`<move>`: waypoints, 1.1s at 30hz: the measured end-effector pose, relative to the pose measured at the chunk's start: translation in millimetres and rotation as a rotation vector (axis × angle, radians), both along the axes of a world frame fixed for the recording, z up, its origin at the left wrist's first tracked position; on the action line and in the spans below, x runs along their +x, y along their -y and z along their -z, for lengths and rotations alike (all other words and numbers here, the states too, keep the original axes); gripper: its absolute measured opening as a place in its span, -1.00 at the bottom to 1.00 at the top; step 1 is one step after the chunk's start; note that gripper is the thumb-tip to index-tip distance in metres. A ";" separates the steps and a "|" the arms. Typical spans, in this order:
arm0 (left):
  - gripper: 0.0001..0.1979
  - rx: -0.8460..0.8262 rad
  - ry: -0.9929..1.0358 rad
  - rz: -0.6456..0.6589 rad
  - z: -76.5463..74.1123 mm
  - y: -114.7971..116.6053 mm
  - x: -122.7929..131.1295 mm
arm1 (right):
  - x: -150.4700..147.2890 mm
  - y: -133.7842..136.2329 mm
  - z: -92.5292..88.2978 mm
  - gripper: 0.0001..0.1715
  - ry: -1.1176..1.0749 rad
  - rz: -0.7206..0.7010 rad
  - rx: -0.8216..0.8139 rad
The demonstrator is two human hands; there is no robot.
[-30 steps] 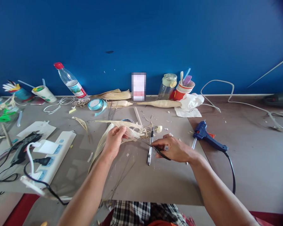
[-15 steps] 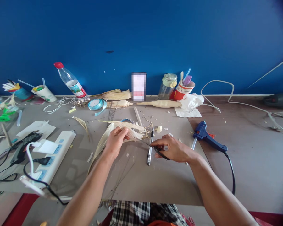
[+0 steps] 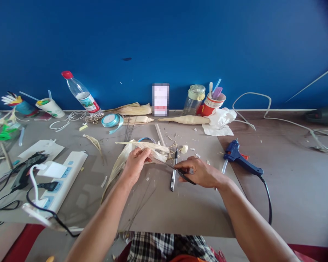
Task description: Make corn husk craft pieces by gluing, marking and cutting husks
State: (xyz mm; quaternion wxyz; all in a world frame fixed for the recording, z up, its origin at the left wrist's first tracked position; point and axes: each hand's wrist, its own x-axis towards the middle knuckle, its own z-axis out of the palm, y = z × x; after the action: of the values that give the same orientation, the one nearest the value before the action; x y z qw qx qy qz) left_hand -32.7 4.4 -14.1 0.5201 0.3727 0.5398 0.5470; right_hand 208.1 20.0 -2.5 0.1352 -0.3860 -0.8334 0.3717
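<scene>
Head view: left hand (image 3: 136,164) pinches husk (image 3: 157,147), right hand (image 3: 202,172) holds scissors (image 3: 187,178).

Cream husk (image 3: 123,154), black-handled scissors (image 3: 189,179)

The person's left hand (image 3: 136,162) is pinched tight, thumb (image 3: 144,154) uppermost, its bare forearm (image 3: 105,214) slanting in from behind. Near it, the right hand (image 3: 199,172) curls, back upward, fingers (image 3: 183,165) pointing toward the left hand, the right forearm (image 3: 250,213) trailing behind.
</scene>
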 end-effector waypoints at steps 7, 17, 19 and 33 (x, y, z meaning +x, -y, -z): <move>-0.73 -0.012 -0.003 0.011 0.0 0.3 0.2 | 0.2 0.7 -2.3 -0.62 0.020 0.011 0.022; -0.74 -0.023 0.006 0.014 -0.5 0.2 0.5 | 2.4 0.7 3.4 -0.62 0.006 0.015 0.051; -0.74 -0.019 0.004 0.014 -0.6 0.1 0.3 | 3.1 0.9 4.2 -0.62 0.006 0.017 0.054; -0.73 0.040 -0.001 0.021 1.7 0.5 -4.5 | 3.7 0.8 2.9 -0.64 0.009 0.005 0.063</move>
State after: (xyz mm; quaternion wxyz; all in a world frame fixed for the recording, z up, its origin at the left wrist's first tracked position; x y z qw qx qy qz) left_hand -37.2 3.9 -15.9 0.5179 0.3889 0.5250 0.5522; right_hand 211.8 19.2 -5.4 0.1443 -0.3853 -0.8444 0.3430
